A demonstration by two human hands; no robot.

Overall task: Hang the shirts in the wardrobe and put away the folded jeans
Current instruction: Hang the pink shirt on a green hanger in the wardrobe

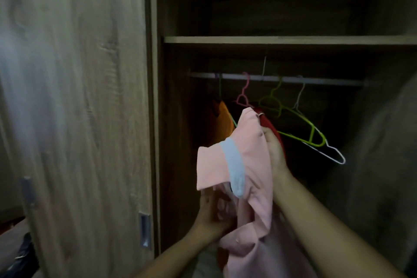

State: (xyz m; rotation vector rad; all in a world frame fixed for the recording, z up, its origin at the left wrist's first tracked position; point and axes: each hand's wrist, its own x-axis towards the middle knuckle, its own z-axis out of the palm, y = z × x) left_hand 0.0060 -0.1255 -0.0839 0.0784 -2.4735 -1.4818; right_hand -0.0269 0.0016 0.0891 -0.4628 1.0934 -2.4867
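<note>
A pink shirt (246, 165) with a pale blue collar band hangs in front of the open wardrobe, below the rail (277, 78). My right hand (276, 151) grips its upper part near the shoulder, where a bit of hanger wire shows. My left hand (212, 214) holds the fabric lower down, partly hidden behind the shirt. An orange shirt (222, 123) hangs on the rail at the left. A red garment (274, 131) shows just behind my right hand. No jeans are in view.
Pink (243, 95), green (293, 117) and white (327, 151) hangers hang bare on the rail. A wooden shelf (288, 40) runs above it. The wardrobe's door panel (79, 119) with a metal handle (144, 230) fills the left. The interior is dark.
</note>
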